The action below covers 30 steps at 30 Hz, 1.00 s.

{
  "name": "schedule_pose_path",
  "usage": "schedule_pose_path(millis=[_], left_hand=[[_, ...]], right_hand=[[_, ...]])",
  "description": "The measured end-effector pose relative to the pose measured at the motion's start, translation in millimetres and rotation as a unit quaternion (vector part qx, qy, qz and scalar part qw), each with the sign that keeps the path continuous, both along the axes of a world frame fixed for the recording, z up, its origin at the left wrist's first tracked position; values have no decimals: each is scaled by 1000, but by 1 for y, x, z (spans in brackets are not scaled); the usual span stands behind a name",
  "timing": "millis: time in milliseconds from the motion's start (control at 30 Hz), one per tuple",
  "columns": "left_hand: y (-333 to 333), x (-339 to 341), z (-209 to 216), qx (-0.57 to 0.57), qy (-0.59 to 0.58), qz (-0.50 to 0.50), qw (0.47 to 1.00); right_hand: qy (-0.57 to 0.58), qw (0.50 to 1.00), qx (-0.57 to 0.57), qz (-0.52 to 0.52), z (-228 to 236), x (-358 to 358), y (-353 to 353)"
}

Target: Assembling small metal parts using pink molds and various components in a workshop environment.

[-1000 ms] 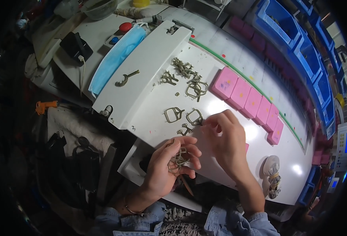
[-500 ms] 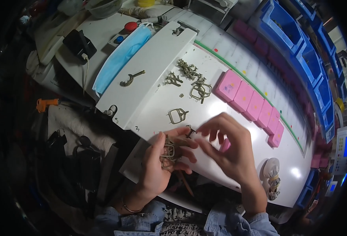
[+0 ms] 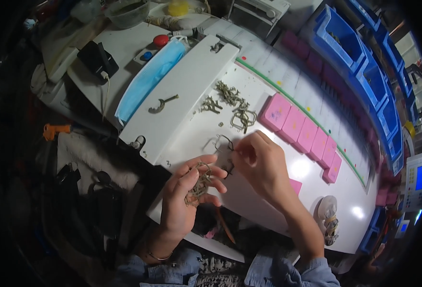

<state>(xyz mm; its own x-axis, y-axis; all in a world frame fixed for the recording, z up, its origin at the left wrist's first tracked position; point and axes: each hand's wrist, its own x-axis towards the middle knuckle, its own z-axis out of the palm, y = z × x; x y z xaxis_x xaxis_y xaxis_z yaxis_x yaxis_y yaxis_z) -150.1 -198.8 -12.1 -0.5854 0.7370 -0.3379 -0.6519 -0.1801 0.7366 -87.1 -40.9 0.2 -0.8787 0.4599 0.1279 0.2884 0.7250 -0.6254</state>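
My left hand point(image 3: 182, 186) is cupped palm up, holding several bronze-coloured metal buckles point(image 3: 199, 184) in its palm and fingers. Just right of it, my right hand point(image 3: 261, 162) pinches the edge of a square buckle frame point(image 3: 226, 139), blurred and close to the white work surface. A small dark metal piece point(image 3: 229, 167) lies under the right fingertips. Farther back sits a heap of bronze metal prongs point(image 3: 229, 93), with forked pieces point(image 3: 212, 104) beside it. More buckle frames point(image 3: 243, 118) overlap at the heap's near end.
Pink blocks point(image 3: 294, 126) stand in a row along a green strip point(image 3: 287, 91), before blue bins point(image 3: 340, 43). A blue face mask point(image 3: 151, 79) and a hook-shaped metal piece point(image 3: 163, 104) lie on the left ledge. A banded bundle point(image 3: 330, 222) stands at right.
My right hand has moved up and left to the buckle frame on the table and closed on it. My left hand has shifted slightly left with its buckles.
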Motion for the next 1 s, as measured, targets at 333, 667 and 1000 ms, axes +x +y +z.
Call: schedule_pose_path(millis=[333,667,1000], left_hand=[[18,-5,-1,98,-96,-41,990],[14,-6,-3,97,-101,-49,989],[17,-4,-5,99,-91,-57,989]], right_hand=[[56,995,-52,-57,16,2,14],[-45,997,34,-45,7,17,13],[2,998,39,-43,-2,8,17]])
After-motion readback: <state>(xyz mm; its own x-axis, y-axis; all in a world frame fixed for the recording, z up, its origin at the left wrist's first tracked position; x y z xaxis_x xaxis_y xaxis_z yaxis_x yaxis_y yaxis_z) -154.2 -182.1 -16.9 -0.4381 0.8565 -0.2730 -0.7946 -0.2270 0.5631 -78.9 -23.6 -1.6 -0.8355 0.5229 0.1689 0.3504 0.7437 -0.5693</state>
